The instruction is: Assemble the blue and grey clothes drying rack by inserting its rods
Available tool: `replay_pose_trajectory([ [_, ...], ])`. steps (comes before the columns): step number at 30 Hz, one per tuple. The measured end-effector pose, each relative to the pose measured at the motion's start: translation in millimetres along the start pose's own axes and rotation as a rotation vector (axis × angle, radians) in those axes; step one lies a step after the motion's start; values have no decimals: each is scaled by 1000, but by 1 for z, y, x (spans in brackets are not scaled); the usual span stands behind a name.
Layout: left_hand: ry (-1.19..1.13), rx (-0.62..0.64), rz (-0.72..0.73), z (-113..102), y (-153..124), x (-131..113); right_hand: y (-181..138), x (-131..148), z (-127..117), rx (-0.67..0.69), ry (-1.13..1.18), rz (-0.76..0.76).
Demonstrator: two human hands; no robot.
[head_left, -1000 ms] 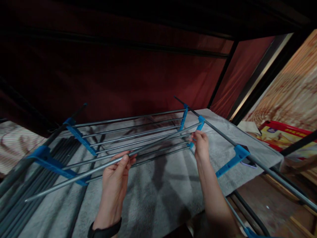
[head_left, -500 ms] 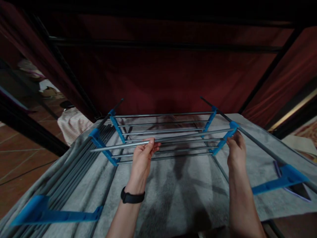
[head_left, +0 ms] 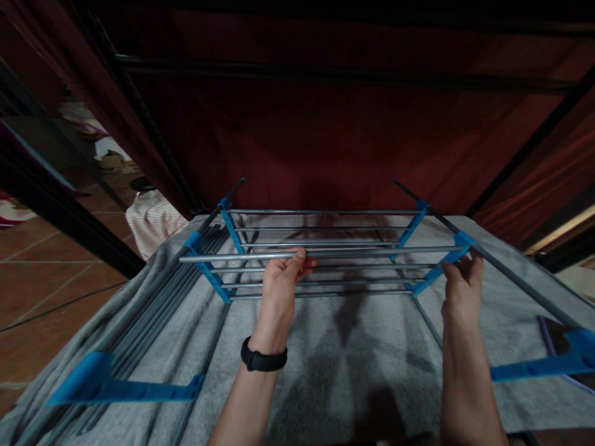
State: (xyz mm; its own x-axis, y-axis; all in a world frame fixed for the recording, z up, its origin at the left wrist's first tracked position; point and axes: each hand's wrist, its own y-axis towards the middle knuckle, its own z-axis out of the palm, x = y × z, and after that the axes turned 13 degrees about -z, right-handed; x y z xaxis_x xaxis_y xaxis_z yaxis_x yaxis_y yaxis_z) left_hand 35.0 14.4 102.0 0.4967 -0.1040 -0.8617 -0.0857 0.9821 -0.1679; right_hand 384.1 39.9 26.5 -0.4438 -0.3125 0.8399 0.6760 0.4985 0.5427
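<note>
My left hand (head_left: pixel 281 288) is closed in a pinch around a grey metal tube (head_left: pixel 372 253). The tube runs nearly level across a drying rack frame. Its right end meets the top of a blue plastic bracket (head_left: pixel 434 273); its left end lies by the opposite blue bracket (head_left: pixel 210 272), and I cannot tell whether it is seated. Around the outer side of the right bracket, near its top, curl the fingers of my right hand (head_left: pixel 462 285). Other thin tubes span the two brackets below. A black band circles my left wrist.
Several loose grey tubes (head_left: pixel 153 328) lie along the left on a grey blanket (head_left: pixel 320 365). Nearer blue brackets stick inward from the left side (head_left: pixel 125 384) and right side (head_left: pixel 539 368). A dark flat object (head_left: pixel 553 331) lies at right. Dark red cloth (head_left: pixel 325 142) hangs behind.
The tube's left end has risen, and the tube has gone from slanting to nearly level, up by the left bracket. My right hand stays at the right bracket. The view has shifted slightly.
</note>
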Motion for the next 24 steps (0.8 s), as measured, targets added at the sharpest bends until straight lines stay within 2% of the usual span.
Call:
replay_pose_trajectory([
  [19, 46, 14, -38, -4, 19, -10, -4, 11, 7, -54, 45, 15],
  [24, 63, 23, -64, -8, 23, -10, -4, 9, 7, -45, -12, 19],
])
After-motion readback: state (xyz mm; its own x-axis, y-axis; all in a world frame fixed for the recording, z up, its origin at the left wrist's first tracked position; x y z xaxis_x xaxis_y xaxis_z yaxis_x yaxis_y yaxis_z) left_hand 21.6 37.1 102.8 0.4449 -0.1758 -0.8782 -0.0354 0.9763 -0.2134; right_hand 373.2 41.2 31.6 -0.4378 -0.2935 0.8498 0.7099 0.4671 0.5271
